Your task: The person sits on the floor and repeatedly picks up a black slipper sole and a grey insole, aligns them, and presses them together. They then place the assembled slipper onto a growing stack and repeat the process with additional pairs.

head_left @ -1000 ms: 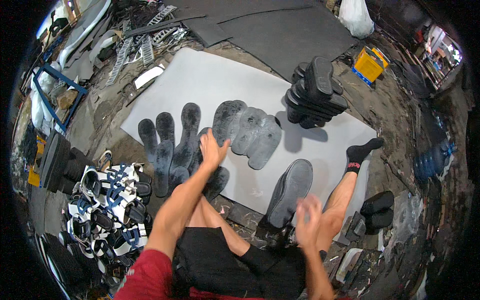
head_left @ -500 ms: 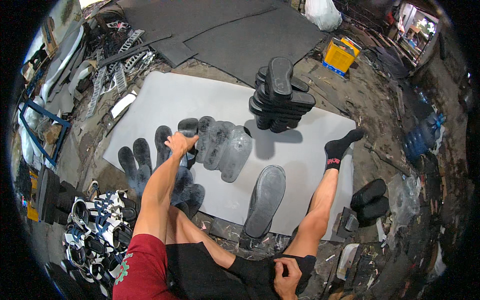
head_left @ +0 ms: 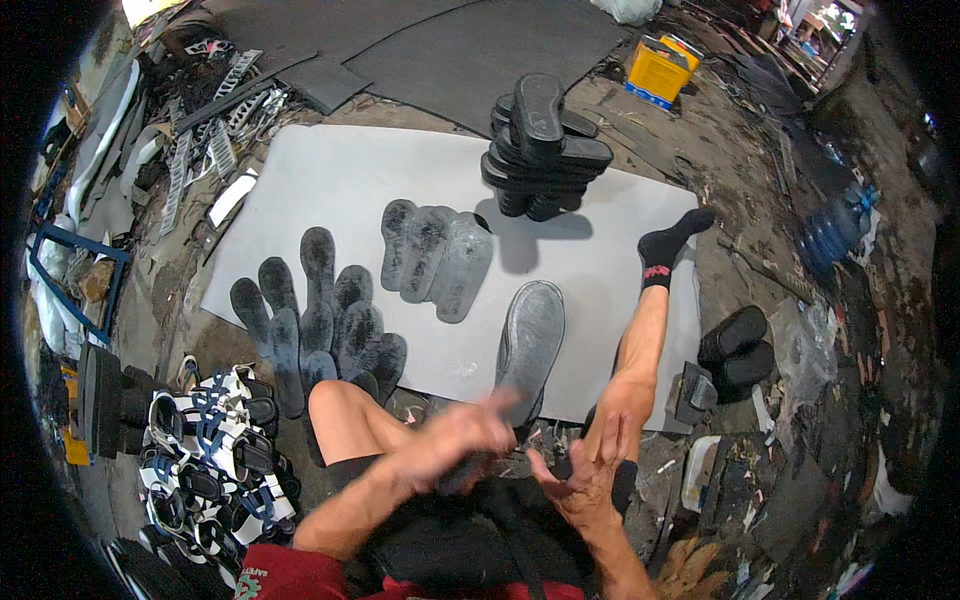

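My left hand (head_left: 452, 440), smeared by motion, is in front of my lap with a dark sole (head_left: 465, 474) in its grip, mostly hidden under the fingers. Beside it, my right hand (head_left: 585, 482) is raised over my right thigh, fingers spread and holding nothing. Just beyond the hands, a large grey sole (head_left: 535, 325) lies on a pale sheet (head_left: 330, 165). Three overlapping grey sole pieces (head_left: 465, 270) lie farther off. To their left, several dark sole pieces (head_left: 317, 260) are fanned out. A stack of black soles (head_left: 545, 150) stands at the sheet's far side.
White and navy sandals (head_left: 205, 460) are heaped at the lower left. Black sheets (head_left: 480, 60) cover the far floor, with a yellow tin (head_left: 660, 72) to their right. Two dark soles (head_left: 735, 350) and a large blue bottle (head_left: 835, 235) lie at the right. My legs frame the near sheet edge.
My left hand has come back from the far dark sole to my lap, and that sole has left its place on the sheet. My right hand has lifted and opened. The view has shifted.
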Tool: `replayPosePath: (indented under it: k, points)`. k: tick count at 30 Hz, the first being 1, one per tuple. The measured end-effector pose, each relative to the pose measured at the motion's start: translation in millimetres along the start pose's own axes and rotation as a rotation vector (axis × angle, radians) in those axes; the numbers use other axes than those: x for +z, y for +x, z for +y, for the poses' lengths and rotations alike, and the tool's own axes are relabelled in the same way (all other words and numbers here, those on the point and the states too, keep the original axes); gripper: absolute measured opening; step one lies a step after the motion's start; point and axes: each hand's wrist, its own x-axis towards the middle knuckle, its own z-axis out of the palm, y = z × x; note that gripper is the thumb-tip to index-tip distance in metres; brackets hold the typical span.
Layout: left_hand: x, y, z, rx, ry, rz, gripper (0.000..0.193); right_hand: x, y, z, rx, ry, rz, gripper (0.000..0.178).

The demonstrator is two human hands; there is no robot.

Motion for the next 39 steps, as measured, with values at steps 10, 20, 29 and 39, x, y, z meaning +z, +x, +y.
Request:
replayPosePath:
  k: [10,20,29,39]
  points:
    - [15,10,-47,0.338,0.400,0.338,0.063,-37,-27,-2,0.657,1.042,-0.462,0.076]
    - [25,98,-139,0.583,0.858,1.045,0.091,-33,-70,-13,1.494,1.826,0.088,0.091]
    - [8,21,-30,1.082,-0.067,0.798,0.067,-30,-62,10,1.399,1.805,0.122,0.073]
    - [42,-22,-14,0.731,-1.112,-0.018,0.073,-40,3,-33,1.045,2.036,-0.009,0.074]
